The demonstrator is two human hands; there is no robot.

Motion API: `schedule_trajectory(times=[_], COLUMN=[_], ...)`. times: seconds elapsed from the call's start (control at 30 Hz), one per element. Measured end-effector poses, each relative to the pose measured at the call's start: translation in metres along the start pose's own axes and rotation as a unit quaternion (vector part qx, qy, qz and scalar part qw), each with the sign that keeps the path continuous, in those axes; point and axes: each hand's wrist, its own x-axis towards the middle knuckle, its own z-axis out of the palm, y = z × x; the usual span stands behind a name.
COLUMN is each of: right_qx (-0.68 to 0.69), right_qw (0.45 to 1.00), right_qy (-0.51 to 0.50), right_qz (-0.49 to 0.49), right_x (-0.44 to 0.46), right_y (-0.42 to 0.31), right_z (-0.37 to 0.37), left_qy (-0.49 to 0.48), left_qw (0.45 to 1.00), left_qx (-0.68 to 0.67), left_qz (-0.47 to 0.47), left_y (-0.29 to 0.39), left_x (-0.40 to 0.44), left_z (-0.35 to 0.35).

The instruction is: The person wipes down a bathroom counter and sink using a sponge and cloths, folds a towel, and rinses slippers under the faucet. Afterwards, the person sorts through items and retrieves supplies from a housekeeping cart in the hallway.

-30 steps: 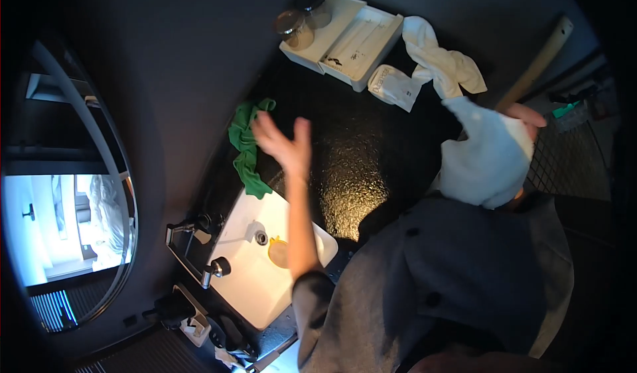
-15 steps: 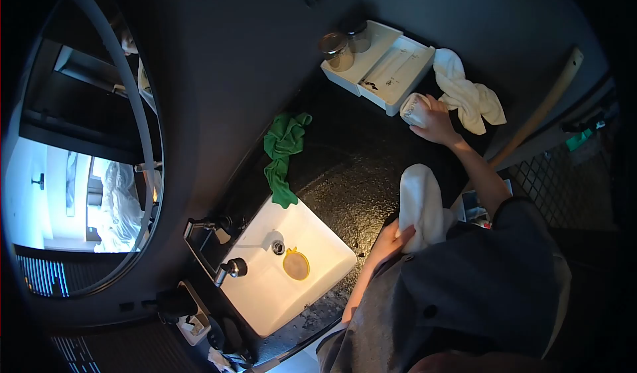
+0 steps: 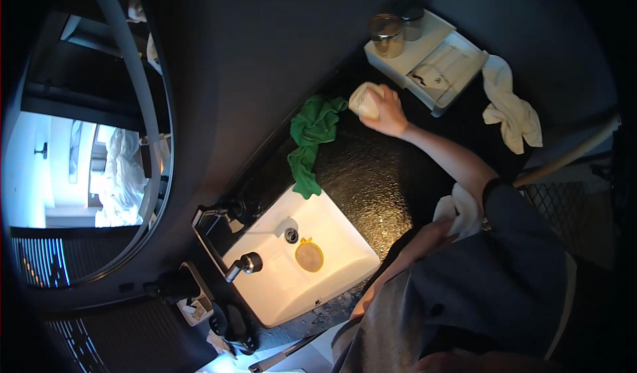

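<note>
White cloth (image 3: 462,212) is clutched in the left hand (image 3: 436,235) near the sink (image 3: 338,260); beyond it, the right hand (image 3: 390,113) grips a packet (image 3: 364,102).

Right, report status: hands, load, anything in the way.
Right hand gripping pale pack over counter. Left hand holding white cloth, close to body. Possibly in the way: green cloth, bunched near pack.

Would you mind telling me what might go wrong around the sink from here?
The green cloth laps over the corner of the sink, so it could slide in if nudged. The right hand, holding a white packet close by, might bump it. The white cloth in the left hand could slip loose.
</note>
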Motion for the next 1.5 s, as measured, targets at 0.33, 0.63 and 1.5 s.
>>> schedule_trajectory(times=[0.33,0.63,1.5], right_qx=[-0.019,-0.086,0.349], right_qw=[0.991,0.973,0.813], right_qy=[0.064,0.195,0.371], right_qz=[0.115,-0.086,0.283], right_x=[0.053,-0.022,0.001], right_y=[-0.003,0.011,0.097], right_z=[0.03,-0.131,-0.074], left_qy=[0.022,0.528,0.383], left_qw=[0.985,0.686,0.769], left_qx=[0.163,0.499,0.511], left_qz=[0.059,-0.035,-0.032], left_y=[0.015,-0.023,-0.052], left_x=[0.038,0.049,0.024], left_z=[0.011,-0.244,-0.188])
